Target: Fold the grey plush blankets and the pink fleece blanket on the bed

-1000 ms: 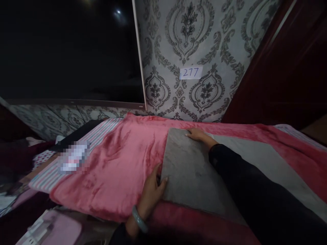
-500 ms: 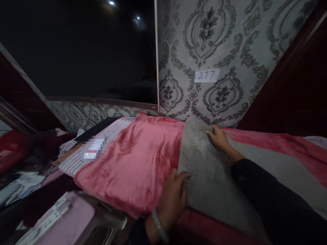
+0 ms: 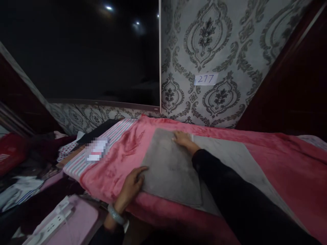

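Note:
A grey plush cloth [image 3: 170, 166] lies folded in layers on a pink blanket [image 3: 288, 170]. At the near left edge of its top layer is my left hand [image 3: 131, 185], thumb and forefinger apart, fingertips touching the cloth. My right hand [image 3: 182, 139] rests on the cloth near its far edge, back of the hand up and fingers stretched out. Lighter grey cloth [image 3: 227, 146] extends rightward under my right forearm, which hides part of it. I wear a pale bracelet on my left wrist.
A blurred-out white item [image 3: 97, 149] lies on striped fabric [image 3: 73, 166] at the left. A power strip [image 3: 55, 224] sits on a pink surface [image 3: 84, 212] below. Clothes [image 3: 20, 190] are heaped farther left. A large dark television [image 3: 89, 51] stands behind, beside the patterned wall [image 3: 206, 44].
Both hands have moved left, and the top grey layer has come left with them over the pink blanket. It now lies flatter, with lighter grey cloth exposed to its right.

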Motion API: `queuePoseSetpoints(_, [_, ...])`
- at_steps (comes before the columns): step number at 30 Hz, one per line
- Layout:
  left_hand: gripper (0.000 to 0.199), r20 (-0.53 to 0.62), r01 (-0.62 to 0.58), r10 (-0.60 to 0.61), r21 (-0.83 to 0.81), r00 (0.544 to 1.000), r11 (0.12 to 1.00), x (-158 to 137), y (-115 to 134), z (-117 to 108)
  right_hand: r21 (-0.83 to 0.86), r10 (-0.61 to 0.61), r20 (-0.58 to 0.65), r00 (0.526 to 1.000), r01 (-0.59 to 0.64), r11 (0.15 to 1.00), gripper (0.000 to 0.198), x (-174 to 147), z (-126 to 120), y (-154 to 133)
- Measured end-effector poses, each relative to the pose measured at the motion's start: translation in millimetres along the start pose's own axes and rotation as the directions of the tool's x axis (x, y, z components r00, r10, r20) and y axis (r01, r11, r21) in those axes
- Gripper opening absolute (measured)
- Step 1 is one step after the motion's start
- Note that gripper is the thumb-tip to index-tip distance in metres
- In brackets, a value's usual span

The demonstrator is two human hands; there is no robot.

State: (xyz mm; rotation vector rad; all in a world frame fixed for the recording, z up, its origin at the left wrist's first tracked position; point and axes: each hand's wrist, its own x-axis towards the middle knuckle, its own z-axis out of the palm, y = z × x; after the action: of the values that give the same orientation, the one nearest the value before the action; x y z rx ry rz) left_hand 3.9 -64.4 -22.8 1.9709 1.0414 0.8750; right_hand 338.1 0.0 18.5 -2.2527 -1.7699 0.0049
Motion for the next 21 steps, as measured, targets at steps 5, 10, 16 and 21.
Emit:
queuePoseSetpoints(5, [0.042, 0.111, -0.061, 0.041, 0.182, 0.993, 0.981, 0.3, -36.4, -6.2, -0.05, 0.029, 0.163, 0.986, -0.022, 0.998, 0.057, -11.8, 40.0, 4.6])
queuePoseSetpoints(10, [0.054, 0.05, -0.245, 0.25, 0.452, 0.967, 0.858, 28.4, 2.1, 5.8, -0.047, 0.009, 0.135, 0.991, -0.002, 0.999, 0.062, -22.3, 25.1, 14.3])
queuePoseSetpoints(16, [0.067, 0.336, -0.4, 0.239, 0.576, 0.911, 0.713, 27.7, 15.0, 76.2, -0.047, 0.014, 0.137, 0.99, -0.007, 0.999, 0.063, -42.8, 31.8, 39.8])
queuePoseSetpoints(21, [0.064, 0.34, -0.409, 0.238, 0.631, 0.91, 0.659, 20.1, 5.3, 84.7, -0.022, 0.074, 0.119, 0.99, -0.071, 0.997, 0.061, -47.1, 29.7, 65.8])
